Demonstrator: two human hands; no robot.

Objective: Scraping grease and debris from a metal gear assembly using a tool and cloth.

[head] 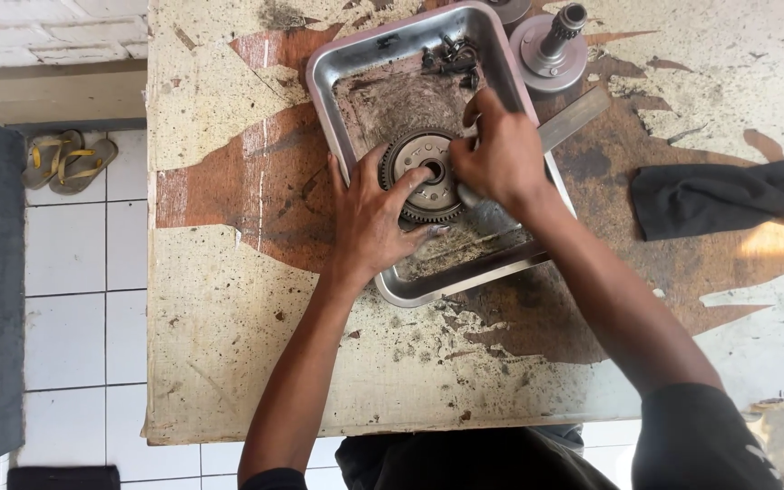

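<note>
Two hands meet over a steel tray [347, 68] on a worn table [229, 345]. Inside the tray lies a round toothed gear [424, 181] amid dark grime, with a heap of small black bolts [451, 56] in the far corner. Left hand [369, 218] rests spread on the gear's near edge, thumb toward its hub. Right hand [501, 154] is curled shut around a metal tool [573, 118] at the gear's rim. Beside the tray stand a shafted hub [551, 41] and a black rag [719, 195].
</note>
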